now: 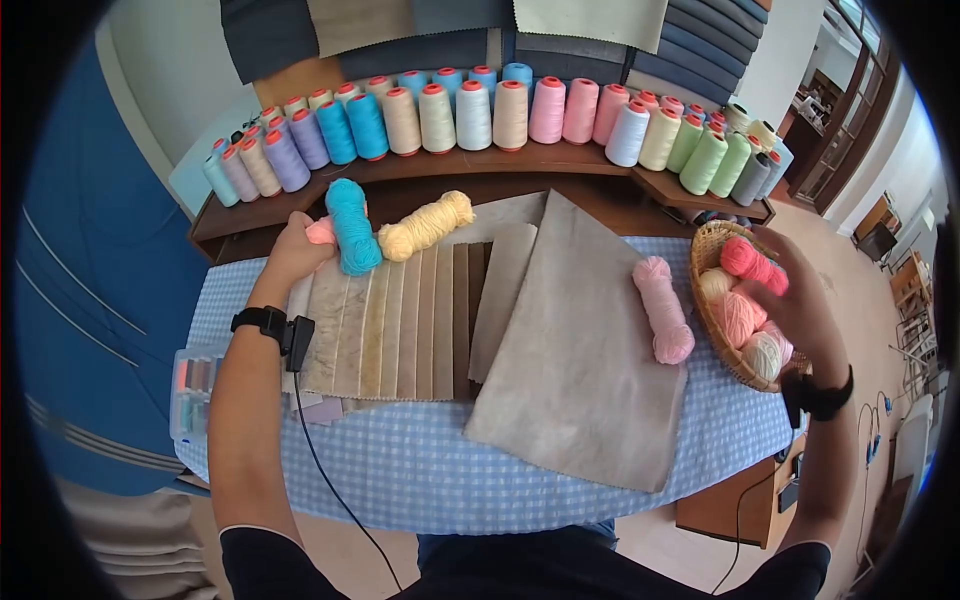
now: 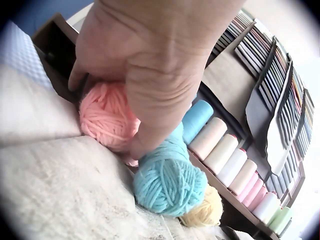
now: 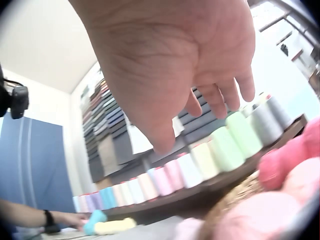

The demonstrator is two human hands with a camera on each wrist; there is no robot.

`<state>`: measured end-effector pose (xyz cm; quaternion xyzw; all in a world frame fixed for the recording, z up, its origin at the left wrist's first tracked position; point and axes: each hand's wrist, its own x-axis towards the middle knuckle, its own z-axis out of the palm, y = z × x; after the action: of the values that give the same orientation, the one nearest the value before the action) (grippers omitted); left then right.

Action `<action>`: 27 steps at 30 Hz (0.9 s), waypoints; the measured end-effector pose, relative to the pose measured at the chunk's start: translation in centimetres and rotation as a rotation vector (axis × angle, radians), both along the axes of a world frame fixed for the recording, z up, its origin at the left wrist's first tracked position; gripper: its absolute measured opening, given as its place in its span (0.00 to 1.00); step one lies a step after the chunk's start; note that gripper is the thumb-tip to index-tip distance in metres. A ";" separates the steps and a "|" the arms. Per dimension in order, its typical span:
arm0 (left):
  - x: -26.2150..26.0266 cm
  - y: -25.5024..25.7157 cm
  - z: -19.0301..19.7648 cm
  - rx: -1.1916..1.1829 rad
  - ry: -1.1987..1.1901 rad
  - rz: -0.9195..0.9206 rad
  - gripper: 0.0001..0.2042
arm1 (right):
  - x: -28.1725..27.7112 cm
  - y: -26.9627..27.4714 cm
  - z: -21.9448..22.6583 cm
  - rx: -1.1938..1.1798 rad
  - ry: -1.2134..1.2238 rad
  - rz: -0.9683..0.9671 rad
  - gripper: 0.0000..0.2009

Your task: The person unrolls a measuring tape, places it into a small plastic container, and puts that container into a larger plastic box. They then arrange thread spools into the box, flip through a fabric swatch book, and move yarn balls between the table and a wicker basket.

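At the left of the fabric samples, my left hand [image 1: 291, 252] grips a coral skein of yarn [image 2: 107, 119] with thumb and fingers curled round it. Right beside it lies a turquoise skein [image 1: 353, 228], then a pale yellow skein [image 1: 427, 226] at an angle. My right hand [image 3: 185, 60] is held over the wicker basket [image 1: 706, 300] with fingers spread and nothing in them. Inside the basket are several balls and skeins, among them a bright pink skein [image 1: 752, 266] and a cream ball [image 1: 763, 354]. A light pink skein [image 1: 663, 310] lies on the grey fabric, left of the basket.
Fanned beige-to-brown fabric samples [image 1: 400, 330] and a large grey cloth [image 1: 580, 340] cover the blue checked tablecloth [image 1: 420, 470]. Several thread cones [image 1: 473, 117] line a raised wooden shelf [image 1: 560, 160] behind. A clear plastic box [image 1: 190, 400] stands at the left edge.
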<state>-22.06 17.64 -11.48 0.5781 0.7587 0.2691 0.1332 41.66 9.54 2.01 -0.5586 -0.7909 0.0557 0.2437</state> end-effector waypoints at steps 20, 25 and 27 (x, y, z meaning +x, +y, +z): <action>0.3 -4.3 0.8 -0.045 -1.034 -0.120 0.17 | -37.0 17.5 -6.8 -0.231 -0.165 0.509 0.24; 2.0 -3.6 -1.6 -0.084 -1.319 -0.214 0.19 | -38.4 14.7 -10.2 -1.119 1.104 0.972 0.19; 2.9 -4.3 -1.6 -0.096 -1.419 -0.170 0.20 | -38.9 14.5 -10.1 -1.080 0.980 1.001 0.19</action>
<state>-19.20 13.33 -13.12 0.3143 0.4524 0.5353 0.6404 2.73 24.00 -8.11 -0.0989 -0.6152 0.7548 0.2052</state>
